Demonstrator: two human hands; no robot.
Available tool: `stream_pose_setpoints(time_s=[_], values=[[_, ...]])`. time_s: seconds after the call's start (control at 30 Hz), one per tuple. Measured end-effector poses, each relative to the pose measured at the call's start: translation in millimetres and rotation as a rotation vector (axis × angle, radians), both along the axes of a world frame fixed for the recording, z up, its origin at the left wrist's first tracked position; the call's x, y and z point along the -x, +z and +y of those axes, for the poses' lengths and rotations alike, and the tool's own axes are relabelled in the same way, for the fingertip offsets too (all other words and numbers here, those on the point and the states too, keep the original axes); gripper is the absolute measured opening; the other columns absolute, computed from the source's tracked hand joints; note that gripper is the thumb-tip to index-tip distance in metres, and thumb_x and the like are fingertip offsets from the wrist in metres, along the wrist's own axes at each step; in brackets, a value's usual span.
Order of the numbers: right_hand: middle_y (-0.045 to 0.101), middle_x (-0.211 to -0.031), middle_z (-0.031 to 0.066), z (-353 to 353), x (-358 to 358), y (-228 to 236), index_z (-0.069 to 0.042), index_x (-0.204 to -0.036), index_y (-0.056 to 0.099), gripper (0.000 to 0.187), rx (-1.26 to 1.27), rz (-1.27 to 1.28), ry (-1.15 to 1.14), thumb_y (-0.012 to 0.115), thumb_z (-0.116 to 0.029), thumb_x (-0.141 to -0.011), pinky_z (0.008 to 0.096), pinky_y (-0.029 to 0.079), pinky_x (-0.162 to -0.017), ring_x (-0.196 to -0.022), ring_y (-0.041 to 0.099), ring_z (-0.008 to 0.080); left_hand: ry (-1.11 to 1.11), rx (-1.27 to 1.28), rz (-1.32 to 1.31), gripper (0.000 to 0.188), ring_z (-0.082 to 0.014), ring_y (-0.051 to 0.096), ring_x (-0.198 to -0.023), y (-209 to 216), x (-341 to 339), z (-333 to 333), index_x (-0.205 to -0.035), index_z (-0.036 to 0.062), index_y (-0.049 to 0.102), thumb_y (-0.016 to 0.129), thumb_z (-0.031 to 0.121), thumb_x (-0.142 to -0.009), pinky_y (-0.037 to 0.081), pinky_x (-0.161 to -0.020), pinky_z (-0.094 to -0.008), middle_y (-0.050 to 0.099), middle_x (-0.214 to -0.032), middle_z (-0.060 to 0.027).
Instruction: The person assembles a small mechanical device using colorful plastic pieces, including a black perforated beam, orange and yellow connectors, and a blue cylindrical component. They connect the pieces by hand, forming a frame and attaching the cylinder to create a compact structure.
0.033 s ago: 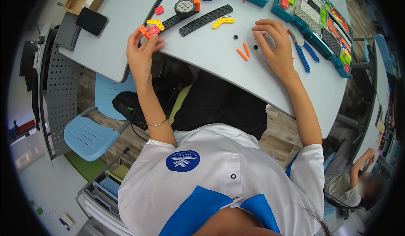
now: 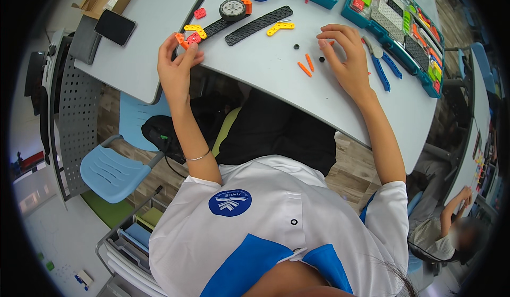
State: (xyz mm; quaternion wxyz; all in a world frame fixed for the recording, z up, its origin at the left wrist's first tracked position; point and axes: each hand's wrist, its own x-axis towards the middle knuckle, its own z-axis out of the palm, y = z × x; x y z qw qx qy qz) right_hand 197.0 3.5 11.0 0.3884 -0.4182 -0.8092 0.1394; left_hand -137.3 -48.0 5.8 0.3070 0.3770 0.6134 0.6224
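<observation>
Remotely, I watched the pale table (image 2: 265, 58) through the head camera.
The left hand (image 2: 178, 66) pinched the orange piece (image 2: 181, 41) beside a red plate (image 2: 193, 38), near the black beam (image 2: 217, 27); the right hand (image 2: 344, 58) curled loosely near orange pegs (image 2: 304, 69), its grip unclear to me.

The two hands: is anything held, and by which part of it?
The left hand holds the wheeled black assembly by its near end, at the orange piece. Whether the right hand holds anything cannot be told.
</observation>
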Motion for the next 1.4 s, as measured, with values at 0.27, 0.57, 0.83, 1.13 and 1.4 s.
stream_pose_setpoints(time_s=[0.27, 0.57, 0.83, 1.13, 1.4], values=[[0.065, -0.113, 0.0097, 3.7, 1.2, -5.3, -0.004, -0.097, 0.071, 0.013, -0.019, -0.037, 0.006, 0.071, -0.015, -0.089, 0.0352, 0.047, -0.091, -0.109, 0.056, 0.0266, 0.196, -0.249, 0.717, 0.020, -0.0030, 0.036, -0.052, 25.8, -62.2, -12.3, -0.104, 0.0041, 0.072, 0.076, 0.004, -0.085, 0.030, -0.050, -0.0223, 0.066, -0.093, -0.0011], [0.061, -0.124, 0.0075, -14.6, 14.8, 11.1, -0.012, -0.105, 0.072, 0.026, -0.096, -0.221, 0.199, 0.076, -0.026, -0.083, 0.0424, 0.041, -0.101, -0.124, 0.051, 0.0290, -0.015, 0.025, 0.807, 0.034, -0.0238, 0.065, -0.088, -13.6, -77.6, 11.2, -0.116, 0.0075, 0.071, 0.076, 0.019, -0.084, 0.052, -0.073, -0.0390, 0.063, -0.107, -0.0051], [0.061, -0.124, 0.0074, -15.9, 17.6, -2.0, -0.011, -0.100, 0.071, 0.016, -0.121, -0.270, 0.221, 0.073, -0.017, -0.085, 0.0428, 0.040, -0.102, -0.127, 0.050, 0.0284, -0.148, 0.109, 0.705, 0.027, -0.0096, 0.046, -0.059, 0.6, -63.6, -10.8, -0.111, 0.0097, 0.076, 0.076, 0.012, -0.084, 0.042, -0.059, -0.0260, 0.061, -0.100, -0.0026], [0.064, -0.097, 0.0057, 13.3, -0.9, -13.3, -0.009, -0.091, 0.070, 0.007, -0.097, -0.214, 0.114, 0.072, -0.010, -0.085, 0.0370, 0.042, -0.087, -0.103, 0.057, 0.0237, -0.287, 0.060, 0.786, 0.030, -0.0094, 0.047, -0.058, 10.2, -53.2, -28.7, -0.114, 0.0084, 0.073, 0.075, 0.012, -0.084, 0.043, -0.059, -0.0247, 0.065, -0.103, -0.0030], [0.062, -0.103, 0.0069, 4.8, 25.6, -7.4, -0.008, -0.097, 0.067, 0.016, -0.265, -0.178, 0.140, 0.072, -0.020, -0.087, 0.0389, 0.042, -0.093, -0.105, 0.056, 0.0252, -0.196, -0.158, 0.992, 0.030, -0.0130, 0.059, -0.069, 64.2, 0.5, 23.5, -0.113, 0.0088, 0.074, 0.076, 0.015, -0.083, 0.049, -0.065, -0.0280, 0.072, -0.101, -0.0036]])
